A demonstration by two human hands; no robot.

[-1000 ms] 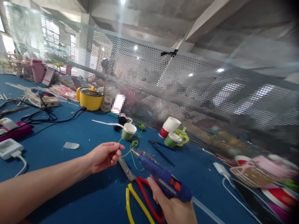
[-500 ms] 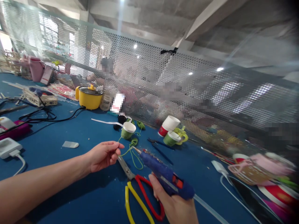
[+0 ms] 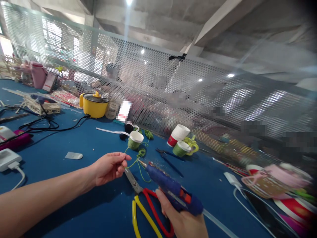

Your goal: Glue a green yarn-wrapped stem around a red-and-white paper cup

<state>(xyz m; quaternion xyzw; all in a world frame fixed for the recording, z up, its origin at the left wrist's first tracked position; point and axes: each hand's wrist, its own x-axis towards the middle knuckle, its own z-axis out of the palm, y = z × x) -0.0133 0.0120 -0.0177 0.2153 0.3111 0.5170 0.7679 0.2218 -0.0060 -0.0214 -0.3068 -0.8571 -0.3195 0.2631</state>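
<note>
My left hand [image 3: 110, 167] pinches a thin green string [image 3: 135, 161] just above the blue table [image 3: 74, 205]. The string runs back to a small coil beside a green paper cup [image 3: 135, 139]. My right hand [image 3: 184, 221] grips a blue glue gun [image 3: 170, 189], its metal tip pointing at the string close to my left fingertips. A clear glue stick sticks out of the gun's rear. Scissors [image 3: 146, 205] with red and yellow handles lie flat on the table under the gun.
A perforated metal screen [image 3: 198, 96] runs across the back, with people behind it. A yellow pot [image 3: 94, 104], black cables [image 3: 49, 125], a white adapter [image 3: 7, 159], cups [image 3: 182, 140], a dark tool [image 3: 170, 158] and colourful craft items [image 3: 277, 185] lie around.
Both hands have stayed almost in place; the glue gun tip shifted slightly up and then back near the string. The view wobbled a little.
</note>
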